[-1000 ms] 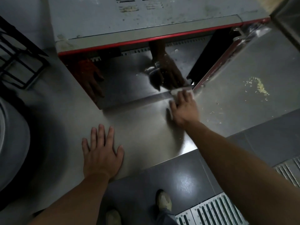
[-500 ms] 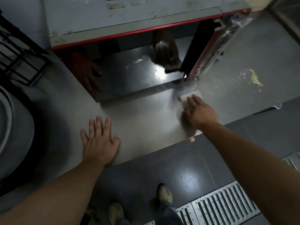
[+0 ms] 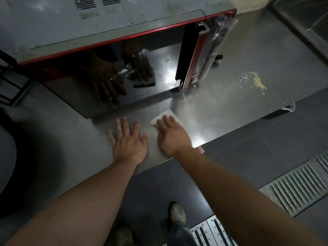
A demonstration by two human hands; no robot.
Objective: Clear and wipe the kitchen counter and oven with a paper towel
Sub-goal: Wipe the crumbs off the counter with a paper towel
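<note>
Towel (image 3: pixel 164 117) lies flat on the counter (image 3: pixel 221 107), just in front of the oven (image 3: pixel 106 32), near the counter's front edge. Right hand (image 3: pixel 171 136) presses it down, fingers straight, not gripping. Left hand (image 3: pixel 128 141) just beside it, palm flat on the steel, fingers spread, holding nothing. Both hands mirrored in the oven's glossy front. Oven door (image 3: pixel 200 55) stands ajar at its right end. Crumbs (image 3: pixel 257 81) on the counter right of the oven, well apart from the towel.
</note>
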